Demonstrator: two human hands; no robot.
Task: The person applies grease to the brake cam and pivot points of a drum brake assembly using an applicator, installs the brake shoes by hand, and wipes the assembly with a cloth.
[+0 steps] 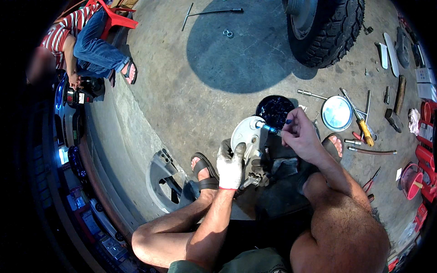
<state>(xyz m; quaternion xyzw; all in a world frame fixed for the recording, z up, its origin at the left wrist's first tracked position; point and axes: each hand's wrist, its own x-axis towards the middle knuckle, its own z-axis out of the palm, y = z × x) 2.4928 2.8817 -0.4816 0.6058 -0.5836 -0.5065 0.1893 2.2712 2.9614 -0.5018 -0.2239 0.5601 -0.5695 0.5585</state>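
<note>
My left hand (230, 166) wears a white work glove with a grey thumb and is closed on the lower edge of a round metal brake plate (246, 132), which is tilted up. A metal shaft (268, 128) smeared with blue grease lies across the plate's right side. My bare right hand (300, 136) pinches the shaft's right end, and a dab of blue grease is on a fingertip. Just behind sits a black tub (274, 105) of dark blue grease. Under my hands, a dark glove (260, 169) and a metal part (249, 182) are partly in shadow.
Right of the tub are a round pan (337, 113), a yellow-handled screwdriver (365, 132), a hose (373, 151) and a hammer (393, 119). A knobby tyre (334, 36) and a T-handle wrench (209, 12) are farther off. A grey fender (160, 182) lies left; another person (98, 41) sits far left.
</note>
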